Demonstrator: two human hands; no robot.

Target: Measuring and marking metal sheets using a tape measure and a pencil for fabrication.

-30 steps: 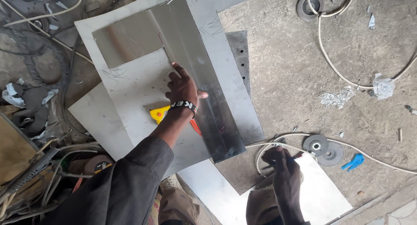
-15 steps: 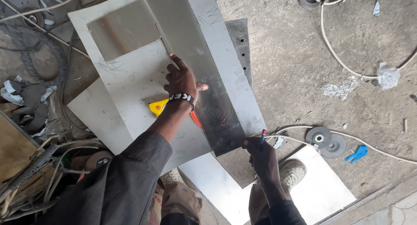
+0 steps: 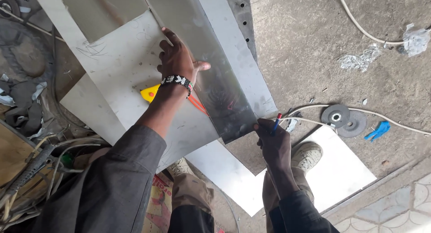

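My left hand (image 3: 178,59), with a beaded bracelet at the wrist, presses flat on a long shiny metal strip (image 3: 204,48) that lies over a larger pale metal sheet (image 3: 121,66). A yellow tool with an orange handle (image 3: 150,93) lies on the sheet, partly hidden under my left wrist. My right hand (image 3: 272,142) grips a red and blue pen (image 3: 276,123), whose tip is at the near corner of the strip. My shoes (image 3: 306,155) stand on another metal sheet (image 3: 341,170) on the ground.
Two grinder discs (image 3: 343,118) lie on the concrete at the right beside a white cable (image 3: 395,123). A blue scrap (image 3: 378,130) lies close by. Crumpled plastic (image 3: 415,39) sits at the top right. Wires and scrap clutter (image 3: 27,125) fill the left side.
My right hand has risen from the lower sheet up to the strip's near corner with the pen. The view has closed in on the sheets. My left hand stays pressed on the strip.
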